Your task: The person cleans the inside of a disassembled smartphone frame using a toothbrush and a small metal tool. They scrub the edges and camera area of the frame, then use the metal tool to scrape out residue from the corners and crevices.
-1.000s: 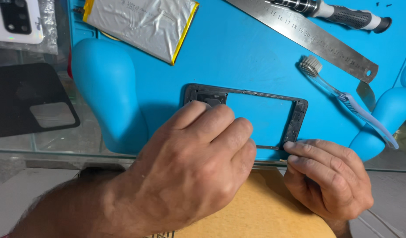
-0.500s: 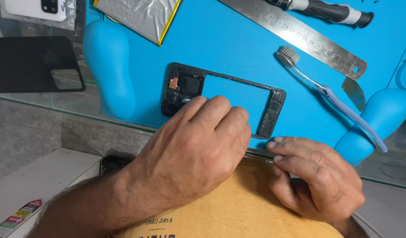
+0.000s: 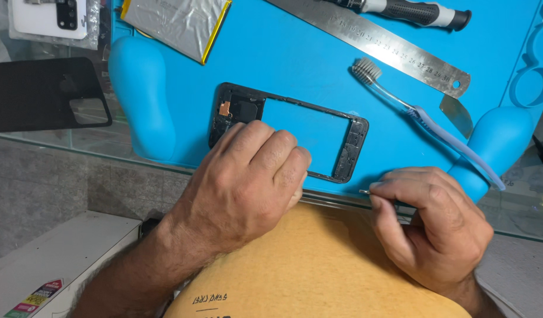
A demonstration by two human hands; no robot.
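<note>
A black phone mid-frame (image 3: 354,147) lies flat on the blue work mat (image 3: 295,59), its middle cut out so the mat shows through. My left hand (image 3: 248,176) rests curled over the frame's near left edge, fingers pressing it down. My right hand (image 3: 430,224) sits at the mat's near edge, right of the frame, with thumb and forefinger pinched on a tiny metal part (image 3: 364,191), too small to name.
A clear-handled toothbrush (image 3: 424,118), a steel ruler (image 3: 371,41) and a black-and-white handled tool (image 3: 413,10) lie on the mat's far right. A silver battery (image 3: 177,23) lies far left. A black phone back cover (image 3: 41,94) and white phone (image 3: 47,17) sit on the glass.
The view has drifted, so the frame sits further left and higher. My right hand has pulled away from the frame's right end toward the mat's near edge, pinching a small part.
</note>
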